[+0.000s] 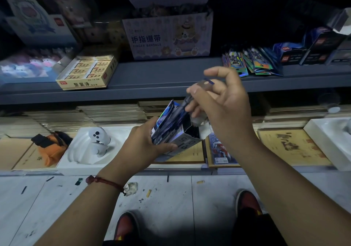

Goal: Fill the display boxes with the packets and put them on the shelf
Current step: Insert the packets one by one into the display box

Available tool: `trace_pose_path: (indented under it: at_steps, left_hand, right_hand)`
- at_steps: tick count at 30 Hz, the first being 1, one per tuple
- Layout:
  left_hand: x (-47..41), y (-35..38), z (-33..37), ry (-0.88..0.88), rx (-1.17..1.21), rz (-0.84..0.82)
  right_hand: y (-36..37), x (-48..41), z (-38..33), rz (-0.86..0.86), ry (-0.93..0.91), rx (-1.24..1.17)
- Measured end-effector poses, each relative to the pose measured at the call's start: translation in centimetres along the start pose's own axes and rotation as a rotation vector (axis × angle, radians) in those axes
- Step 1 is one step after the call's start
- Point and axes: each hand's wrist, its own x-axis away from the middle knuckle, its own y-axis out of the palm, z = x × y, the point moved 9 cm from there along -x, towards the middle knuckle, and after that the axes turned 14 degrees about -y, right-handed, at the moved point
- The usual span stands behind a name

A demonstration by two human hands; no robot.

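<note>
Left hand (146, 145) grips part-filled box (177, 138); right hand (228, 101) pinches a packet (206, 84) over it; more packets (252, 61) far right; shelving remains.

Hands: two; the left hand (144, 147) grips a display box (182, 141), the right hand (226, 101) pinches a packet (204, 85).
Display boxes: one in hand; at least three dark boxes (290, 55) far right on the shelf (152, 76).
Packets: one pinched; several bunched in the held box, too blurred to count; loose packets (252, 61) in a far-right heap, more than five.
Finger bandage box (171, 37): one, far centre.
Yellow box (83, 84): one, far left, small packs in two columns.
White trays: two, left tray (76, 151) and right tray (322, 141), both near.
White figure (97, 141): one.
Shoes (127, 225): two.
Red bracelet (106, 181): one.
</note>
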Motion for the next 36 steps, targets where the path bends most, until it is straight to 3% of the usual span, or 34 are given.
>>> trace_pose_path:
  at_steps: [5,8,11,18,26,36]
  left_hand:
    - [0.0,0.0,0.1,-0.01,-0.005,0.0]
    - [-0.1,0.0,0.2,-0.002,-0.022,0.011]
    - [-0.1,0.2,0.1,-0.003,-0.037,0.005]
    - [-0.2,0.1,0.1,0.018,-0.061,0.008]
    - [-0.8,-1.3,-1.2,-0.012,0.012,0.077]
    - [-0.9,-1.6,-1.7,-0.095,0.164,0.064]
  right_hand:
    - [0.5,0.9,2.0,-0.045,0.134,0.099]
    - [0.6,0.8,1.9,-0.098,0.06,0.393]
    - [0.6,0.7,1.8,-0.084,0.031,0.49]
    - [-0.8,0.7,2.6,0.05,0.194,0.24]
    - [-5.0,-0.2,0.2,0.455,0.076,-0.123]
    - [-5.4,0.0,-0.3,0.447,0.023,0.065]
